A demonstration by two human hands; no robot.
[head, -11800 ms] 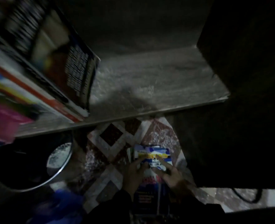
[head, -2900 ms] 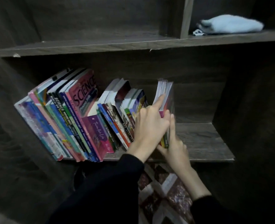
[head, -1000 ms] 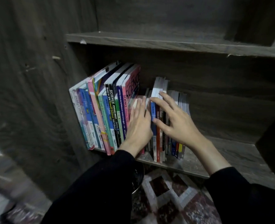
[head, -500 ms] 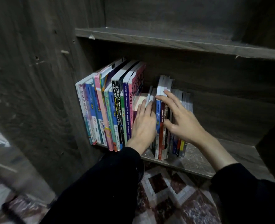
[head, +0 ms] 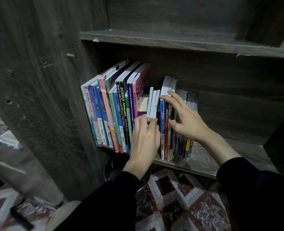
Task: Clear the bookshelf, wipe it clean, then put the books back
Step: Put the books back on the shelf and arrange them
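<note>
Books [head: 121, 114] are seen standing in a row on the lower shelf [head: 204, 159] of a dark grey wooden bookshelf [head: 46, 97], at the centre of the frame. The taller books at the left of the row are leaned against the side panel with their coloured spines turned outward. "SCIENCE" can be read on two of them. Just right of these, thin pale books [head: 152, 104] are set deeper in. Further right, a shorter group with blue, red and yellow spines [head: 176, 144] is stood upright.

The left hand [head: 144, 140] is reached in from the lower centre, back upward. Its fingers are laid nearly straight, with the tips pressed against the foot of the thin pale books, and nothing is gripped by it. The right hand [head: 187, 124] is held open with its fingers spread. Its fingertips are rested near the top of a tall white-paged book [head: 168, 84], and its thumb is touched to the spines below. Both arms are covered by black sleeves [head: 104, 205].

A second shelf board [head: 187, 42] is seen above the row. Under the bookshelf, a dark round bin [head: 111, 169] is partly hidden by the left arm. A floor [head: 179, 197] patterned in red, brown and white diamonds is shown along the bottom. The lower left of the frame is blurred.
</note>
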